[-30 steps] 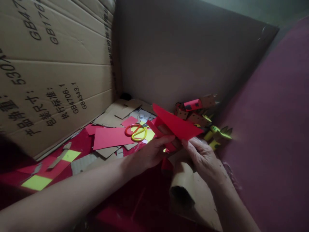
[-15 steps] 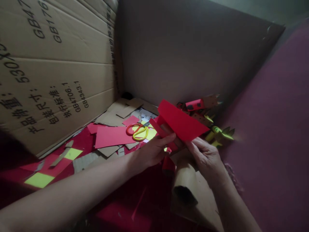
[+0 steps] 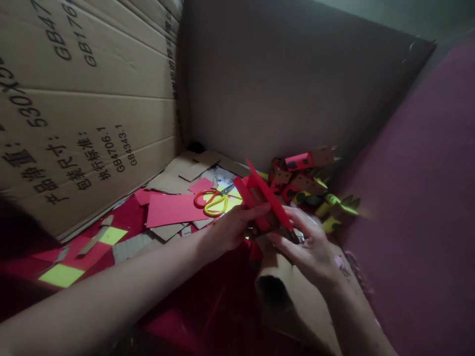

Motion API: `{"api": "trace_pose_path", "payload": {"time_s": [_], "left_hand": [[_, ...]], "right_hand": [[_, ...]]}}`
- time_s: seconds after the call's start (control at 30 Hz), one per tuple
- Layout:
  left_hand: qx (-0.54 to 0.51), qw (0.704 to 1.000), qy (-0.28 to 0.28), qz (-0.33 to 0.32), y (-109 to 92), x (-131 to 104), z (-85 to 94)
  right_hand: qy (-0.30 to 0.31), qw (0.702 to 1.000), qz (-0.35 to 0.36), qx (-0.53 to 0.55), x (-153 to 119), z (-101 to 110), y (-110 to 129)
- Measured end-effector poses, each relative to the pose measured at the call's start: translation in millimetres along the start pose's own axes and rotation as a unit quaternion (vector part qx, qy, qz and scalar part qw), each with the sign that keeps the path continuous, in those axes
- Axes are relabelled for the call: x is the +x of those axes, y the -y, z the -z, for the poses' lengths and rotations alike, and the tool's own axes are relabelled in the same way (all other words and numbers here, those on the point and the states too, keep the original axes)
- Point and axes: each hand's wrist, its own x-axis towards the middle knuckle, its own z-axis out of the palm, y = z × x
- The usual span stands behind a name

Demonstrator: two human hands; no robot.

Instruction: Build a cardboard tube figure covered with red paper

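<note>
My left hand [image 3: 239, 225] is closed on the left part of a brown cardboard piece [image 3: 275, 220] with red paper [image 3: 272, 195] around it, the thumb lying on top. One flap of the paper stands up, seen nearly edge-on. On the other side, my right hand [image 3: 309, 242] pinches the lower right end of the paper, some fingers behind the flap. Just below both hands is a brown cardboard tube [image 3: 284, 272], its dark open end facing me; whether it is joined to the held piece cannot be made out.
Scissors [image 3: 211, 202] with red and yellow handles lie on red paper sheets [image 3: 174, 210] and scraps. Several red and yellow paper-covered tube figures [image 3: 299, 163] stand at the back right. A large printed carton [image 3: 92, 99] rises at left, a grey wall [image 3: 282, 74] behind.
The raised red flap has turned from facing me broadly to nearly edge-on. My right hand has shifted its fingers behind it, and the tube has swung slightly left.
</note>
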Motion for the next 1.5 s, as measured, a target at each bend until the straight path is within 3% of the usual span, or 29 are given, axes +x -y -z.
{"api": "trace_pose_path", "payload": {"time_s": [0.23, 0.5, 0.63, 0.8, 0.97, 1.1, 1.23, 1.5], "left_hand": [[0.043, 0.998, -0.053, 0.007, 2, 2, 3.7], [0.084, 0.996, -0.03, 0.01, -1, 2, 6.7], [0.087, 0.996, -0.035, -0.009, 1, 0, 5.3], [0.098, 0.994, -0.051, -0.011, 1, 0, 3.1], [0.111, 0.991, -0.079, -0.013, 0, -1, -0.2], [0.124, 0.989, -0.073, -0.019, 1, -1, 0.2], [0.15, 0.988, -0.035, -0.031, -2, -1, 1.3], [0.129, 0.991, 0.035, -0.005, -11, -2, -5.5]], "right_hand": [[0.062, 0.989, -0.109, 0.073, 1, 4, 0], [0.053, 0.964, -0.211, 0.15, 9, 1, 1], [0.08, 0.972, -0.189, 0.115, 11, 2, 1], [0.081, 0.987, -0.136, -0.006, 18, 1, 1], [0.081, 0.981, -0.143, -0.101, 24, -1, 8], [0.087, 0.98, -0.106, -0.145, 23, -2, 11], [0.084, 0.987, -0.096, -0.093, 22, 1, 4], [0.058, 0.977, -0.172, 0.113, 20, 15, -19]]}}
